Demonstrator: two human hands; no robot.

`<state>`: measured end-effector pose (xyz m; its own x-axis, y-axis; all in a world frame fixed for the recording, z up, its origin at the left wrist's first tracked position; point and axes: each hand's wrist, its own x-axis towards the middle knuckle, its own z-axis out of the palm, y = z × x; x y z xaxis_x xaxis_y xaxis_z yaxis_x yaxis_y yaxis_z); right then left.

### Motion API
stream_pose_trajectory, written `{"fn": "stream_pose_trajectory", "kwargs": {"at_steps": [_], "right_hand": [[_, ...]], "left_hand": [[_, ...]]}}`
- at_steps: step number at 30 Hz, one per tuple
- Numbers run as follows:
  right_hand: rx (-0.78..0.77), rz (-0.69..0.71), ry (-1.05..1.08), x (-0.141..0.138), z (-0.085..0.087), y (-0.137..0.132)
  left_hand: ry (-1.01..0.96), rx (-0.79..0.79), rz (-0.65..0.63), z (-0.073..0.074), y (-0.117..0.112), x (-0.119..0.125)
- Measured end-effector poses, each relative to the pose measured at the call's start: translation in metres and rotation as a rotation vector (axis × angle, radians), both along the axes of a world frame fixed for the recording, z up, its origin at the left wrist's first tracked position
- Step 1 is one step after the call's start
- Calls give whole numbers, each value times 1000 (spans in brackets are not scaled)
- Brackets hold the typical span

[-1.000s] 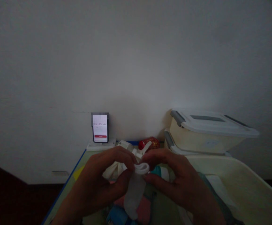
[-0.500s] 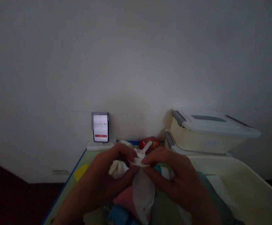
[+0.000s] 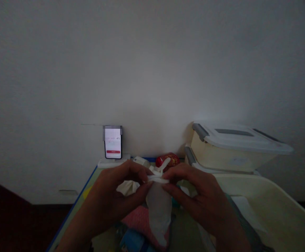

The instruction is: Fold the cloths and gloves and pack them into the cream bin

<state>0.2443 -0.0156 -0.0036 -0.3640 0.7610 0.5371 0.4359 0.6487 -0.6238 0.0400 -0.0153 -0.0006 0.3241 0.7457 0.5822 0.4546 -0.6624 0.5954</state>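
What looks like a thin white sock (image 3: 160,206) hangs in front of me, its lower end tapering downward. Thumb and fingers of my left hand (image 3: 123,190) pinch the left end of its bunched upper band. On the other end, my right hand (image 3: 194,190) pinches the same band. A narrow white strip (image 3: 165,163) sticks up above the band. Behind and below hang-point level lie a pink cloth (image 3: 139,220) and a blue item (image 3: 134,240), partly covered. An off-white crumpled cloth (image 3: 127,188) shows beyond my left fingers.
A lit phone (image 3: 113,143) stands on a white base (image 3: 105,163) at the table's far left corner. A red can-like object (image 3: 168,160) lies near the wall. To the right are a lidded box (image 3: 221,152) and an open cream bin (image 3: 278,199) holding dark cloth.
My hands have drawn slightly apart along the band, which now looks stretched straighter. The hanging white piece has shifted a little to the left. Digits on the phone have changed.
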Motion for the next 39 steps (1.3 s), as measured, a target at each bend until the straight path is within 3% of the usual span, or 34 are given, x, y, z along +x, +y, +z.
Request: {"fn": "stream_pose_trajectory", "kwargs": {"at_steps": [10,18,24,32,39], "right_hand": [[-9,-7,53,-1,-2,0],[49,6,16,0,-1,0],[84,-50,-62,-1,1,-1],[72,-83,-5,2,-1,0],[214,-62,-30,4,2,1]], "left_hand": [[7,75,35,3,-1,2],[28,34,13,5,-2,1],[30,51,16,9,1,3],[0,70,46,10,-1,1],[-32,65,60,8,-1,1]]}}
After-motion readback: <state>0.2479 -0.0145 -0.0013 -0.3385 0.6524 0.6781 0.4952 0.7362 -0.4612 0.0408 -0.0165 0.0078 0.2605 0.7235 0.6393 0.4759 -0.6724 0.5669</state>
